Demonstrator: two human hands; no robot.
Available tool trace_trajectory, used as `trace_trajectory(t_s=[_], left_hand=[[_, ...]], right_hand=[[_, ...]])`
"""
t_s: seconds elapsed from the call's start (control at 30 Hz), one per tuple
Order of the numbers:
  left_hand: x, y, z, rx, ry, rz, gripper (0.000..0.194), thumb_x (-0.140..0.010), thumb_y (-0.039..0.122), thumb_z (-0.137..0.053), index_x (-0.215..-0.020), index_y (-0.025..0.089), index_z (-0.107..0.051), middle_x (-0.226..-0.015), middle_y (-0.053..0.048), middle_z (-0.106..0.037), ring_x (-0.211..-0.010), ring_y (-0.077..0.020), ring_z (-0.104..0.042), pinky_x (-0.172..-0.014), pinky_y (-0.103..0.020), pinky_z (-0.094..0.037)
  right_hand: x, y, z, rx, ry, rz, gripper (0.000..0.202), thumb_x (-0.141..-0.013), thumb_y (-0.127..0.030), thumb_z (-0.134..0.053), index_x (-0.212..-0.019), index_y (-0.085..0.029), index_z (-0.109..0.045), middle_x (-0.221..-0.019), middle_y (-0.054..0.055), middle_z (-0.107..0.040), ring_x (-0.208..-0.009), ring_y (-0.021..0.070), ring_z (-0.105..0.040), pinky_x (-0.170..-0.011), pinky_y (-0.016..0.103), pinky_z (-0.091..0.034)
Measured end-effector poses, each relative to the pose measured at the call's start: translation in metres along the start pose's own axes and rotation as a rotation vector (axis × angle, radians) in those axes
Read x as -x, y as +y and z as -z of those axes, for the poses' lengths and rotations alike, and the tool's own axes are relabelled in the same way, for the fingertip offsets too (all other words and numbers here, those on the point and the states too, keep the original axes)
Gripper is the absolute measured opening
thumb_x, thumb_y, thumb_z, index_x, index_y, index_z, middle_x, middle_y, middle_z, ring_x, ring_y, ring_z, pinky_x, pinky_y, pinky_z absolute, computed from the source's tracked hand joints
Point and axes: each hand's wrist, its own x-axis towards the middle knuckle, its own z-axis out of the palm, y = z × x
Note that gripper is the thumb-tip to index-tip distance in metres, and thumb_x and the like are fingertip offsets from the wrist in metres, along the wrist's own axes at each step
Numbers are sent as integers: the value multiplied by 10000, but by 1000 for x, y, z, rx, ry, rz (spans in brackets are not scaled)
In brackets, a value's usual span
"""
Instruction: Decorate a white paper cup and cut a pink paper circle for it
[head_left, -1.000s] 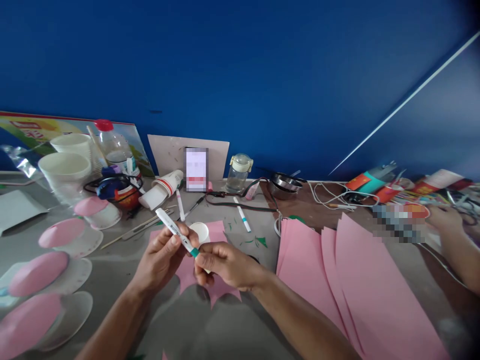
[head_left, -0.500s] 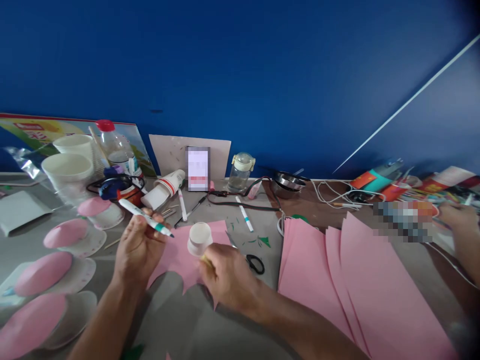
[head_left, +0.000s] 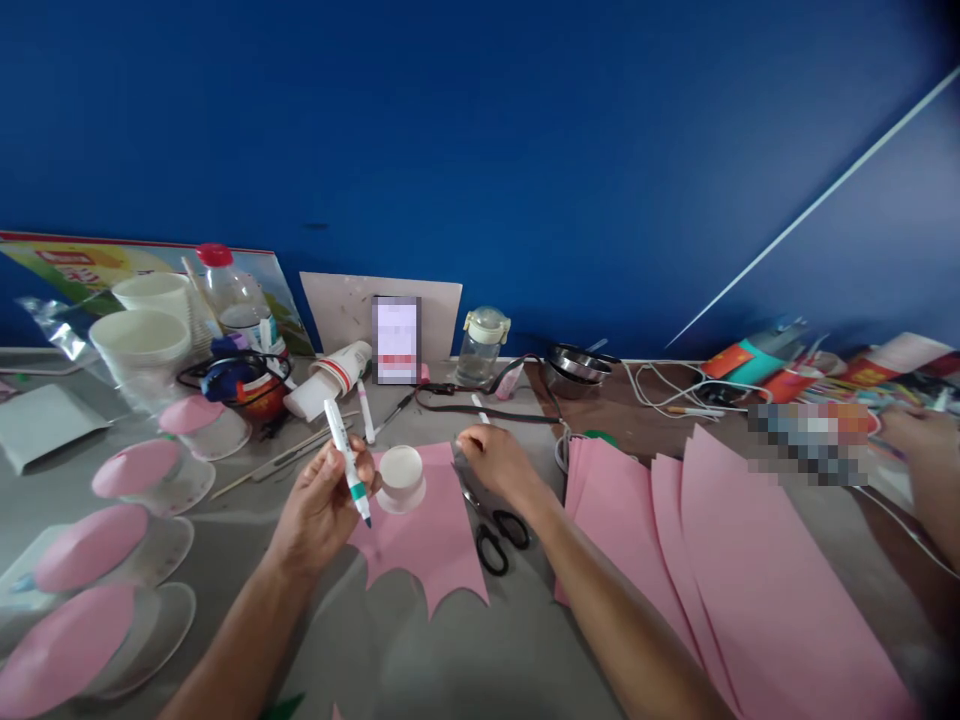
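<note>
A white marker [head_left: 345, 455] with a teal band and dark exposed tip slants downward above scalloped pink paper [head_left: 431, 545], pinched in the left hand [head_left: 319, 505], while the right hand [head_left: 491, 460], apart from it and loosely curled, hovers beyond scissors [head_left: 491, 530] with black handles on the grey worktop [head_left: 360, 660].

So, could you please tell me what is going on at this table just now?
The person's left hand holds an uncapped marker, tip down, over a pink sheet with a scalloped, pointed edge. A small white cup stands on that sheet. The right hand is half closed near the sheet's far right corner; whether it holds anything is hard to tell. Scissors lie beside the sheet, and more pink paper lies to the right.
</note>
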Motion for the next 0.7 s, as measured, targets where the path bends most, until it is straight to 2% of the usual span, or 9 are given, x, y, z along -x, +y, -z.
trace_trajectory(t_s=[0.2,0.47,0.63,0.7], left_hand=[[-2,0,5,-7,16,-4,286,-724,397,-756,-866,176,-643,-617,11,-570,-526,-86,-470,-511,-201,-412],[-2,6,7,-3,28,-33,288,-707,379,-772,-863,171,-647,-611,12,-558,-535,-92,-460,-518,-209,-430],[-2,5,10,-9,21,-27,287,-720,379,-764,-888,172,-656,-625,7,-582,-556,-89,-478,-546,-198,-443],[-2,4,11,-13,21,-21,288,-713,380,-770,-886,174,-665,-624,6,-588,-563,-87,-486,-552,-190,-442]], right_hand=[[0,1,2,-46,13,3,240,-894,-208,-468,-814,-183,-693,-852,40,-726,-747,146,-618,-643,223,-354],[-3,7,-5,114,10,-63,195,-896,-223,-487,-838,-196,-671,-909,59,-722,-827,178,-637,-635,246,-337],[-3,11,-8,207,19,-42,170,-898,-230,-503,-908,-179,-665,-953,86,-688,-875,192,-625,-722,259,-393],[-4,12,-8,205,73,-55,184,-876,-205,-524,-989,-159,-663,-1024,118,-661,-942,215,-607,-789,285,-409]])
